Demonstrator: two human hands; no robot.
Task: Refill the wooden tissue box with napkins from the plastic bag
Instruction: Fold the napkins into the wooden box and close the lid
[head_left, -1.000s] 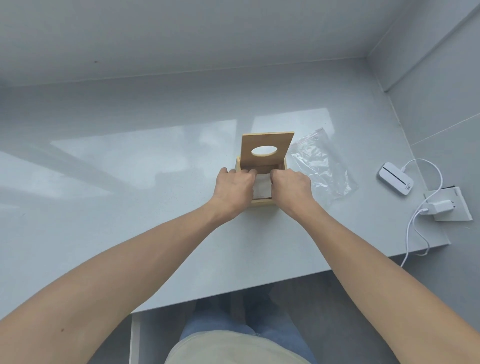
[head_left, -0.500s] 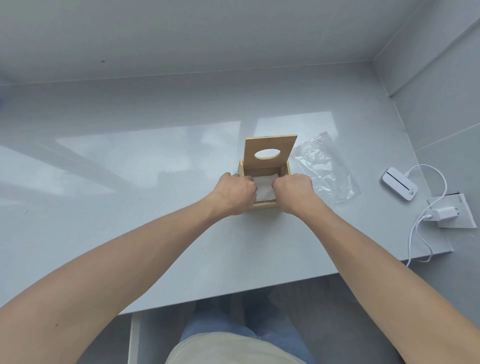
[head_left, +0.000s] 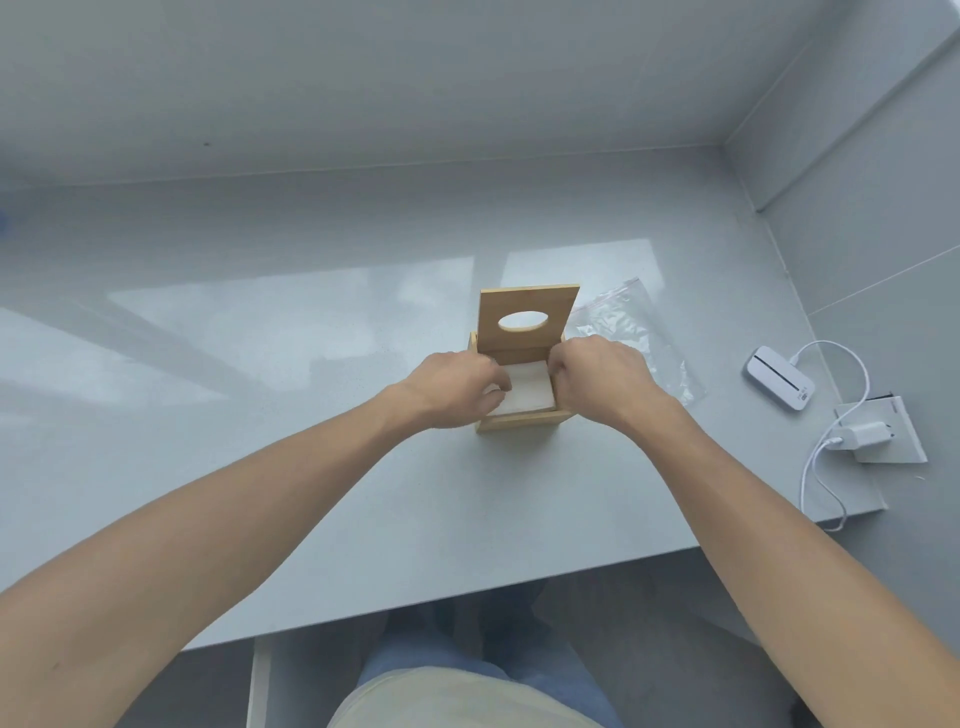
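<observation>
The wooden tissue box (head_left: 524, 420) stands on the grey counter with its lid (head_left: 527, 314), which has an oval hole, raised upright at the back. A white stack of napkins (head_left: 524, 389) lies inside the box. My left hand (head_left: 457, 389) rests over the box's left side, its curled fingers touching the napkins. My right hand (head_left: 597, 379) sits at the box's right wall, fingers curled down at the napkins' edge. The clear plastic bag (head_left: 631, 332) lies flat and looks empty just right of the box.
A white device (head_left: 779, 384) with a cable lies at the right of the counter (head_left: 260, 415). A charger (head_left: 867, 434) is plugged into a wall socket plate beside it. The counter's front edge runs below my forearms, and walls close the back and right.
Both hands have spread apart toward the box's side walls, uncovering more of the napkin stack. The napkins sit lower and flatter in the box.
</observation>
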